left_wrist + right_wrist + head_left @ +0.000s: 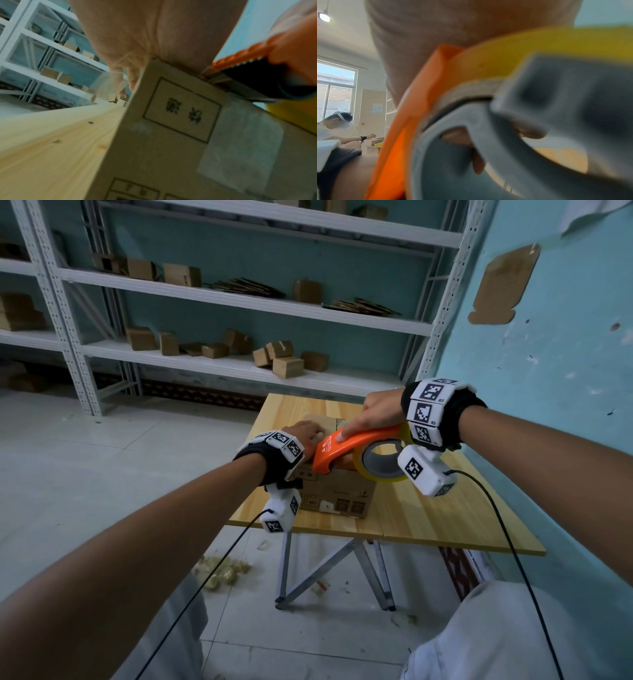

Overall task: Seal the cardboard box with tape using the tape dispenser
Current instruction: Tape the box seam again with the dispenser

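My right hand (375,412) grips dispenser (346,448) at box (337,494) near edge; left hand (306,434) presses flat on top, just left.

Head view: from above, facing forward and down over both forearms; table (428,508) and box (339,491) mid-frame, shelves (239,299) beyond, floor below.

Left wrist view: low, just under the left hand (145,33), pressed close to the box (171,148) side; looks up along it, tabletop (51,142) and shelves (42,40) to the left.

Right wrist view: beneath the right hand (453,27), tight against the dispenser (399,148), blurred; room and window (335,92) behind.

Shared: box and shelves in head and left wrist; dispenser (346,446) in all three (240,54).
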`<state>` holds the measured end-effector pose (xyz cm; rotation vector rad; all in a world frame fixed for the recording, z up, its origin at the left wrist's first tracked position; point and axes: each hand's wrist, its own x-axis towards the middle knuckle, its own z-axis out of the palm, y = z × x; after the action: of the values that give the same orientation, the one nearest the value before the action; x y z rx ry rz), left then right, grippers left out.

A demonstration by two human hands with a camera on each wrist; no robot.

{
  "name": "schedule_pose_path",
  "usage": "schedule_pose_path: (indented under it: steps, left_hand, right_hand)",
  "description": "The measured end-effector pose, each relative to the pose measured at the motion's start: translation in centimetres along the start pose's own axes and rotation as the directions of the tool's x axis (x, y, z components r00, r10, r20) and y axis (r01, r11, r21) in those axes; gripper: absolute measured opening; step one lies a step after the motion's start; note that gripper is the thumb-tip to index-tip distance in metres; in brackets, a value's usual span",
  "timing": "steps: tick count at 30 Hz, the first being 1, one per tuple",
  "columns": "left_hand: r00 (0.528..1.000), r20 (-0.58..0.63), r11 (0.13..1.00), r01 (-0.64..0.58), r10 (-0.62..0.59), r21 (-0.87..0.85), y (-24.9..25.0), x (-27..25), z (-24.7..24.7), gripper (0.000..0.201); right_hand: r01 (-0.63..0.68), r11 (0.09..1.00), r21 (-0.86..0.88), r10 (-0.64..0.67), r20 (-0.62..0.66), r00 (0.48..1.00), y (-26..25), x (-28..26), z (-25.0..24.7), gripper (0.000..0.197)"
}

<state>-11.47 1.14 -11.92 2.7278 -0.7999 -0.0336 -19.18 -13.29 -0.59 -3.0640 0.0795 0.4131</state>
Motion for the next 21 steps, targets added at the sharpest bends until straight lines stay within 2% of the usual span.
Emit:
schedule_pose_path:
  steps: [4, 6, 10, 12, 17, 21]
  left_hand:
    - [0.997, -0.058, 0.999, 0.041, -0.041, 0.000, 0.1, 0.2, 0.6, 0.036]
    - [0.998, -0.063, 0.999, 0.027, -0.025, 0.038, -0.1, 0.0, 0.9, 0.037]
    - [0.999, 0.053, 0.992, -0.013, 0.006, 0.125, -0.6, -0.3, 1.1, 0.050]
    - [0.997, 0.072, 0.991, 0.010, -0.020, 0.132, -0.5, -0.6, 0.8, 0.053]
    - [0.992, 0.100, 0.939, -0.111, 0.082, 0.325, 0.7, -1.9, -0.1, 0.062]
    - [0.989, 0.127, 0.931, -0.114, 0.074, 0.347, 0.6, -2.0, 0.0, 0.060]
  right_hand:
    - [0.003, 1.000, 0.006, -0.003, 0.003, 1.000, 0.4, 0.2, 0.1, 0.047]
    - [0.001, 1.000, -0.005, -0.001, -0.007, 1.000, 0.5, 0.3, 0.3, 0.049]
    - [-0.002, 1.000, 0.016, 0.002, -0.018, 1.000, 0.2, 0.2, 0.4, 0.055]
    - [0.003, 1.000, 0.009, -0.003, -0.010, 1.000, 0.1, 0.2, 0.3, 0.053]
    - [0.001, 1.000, 0.026, -0.002, 0.026, 1.000, 0.3, 0.4, 0.1, 0.050]
    - [0.007, 1.000, 0.021, -0.007, 0.038, 0.999, 0.4, 0.6, -0.1, 0.050]
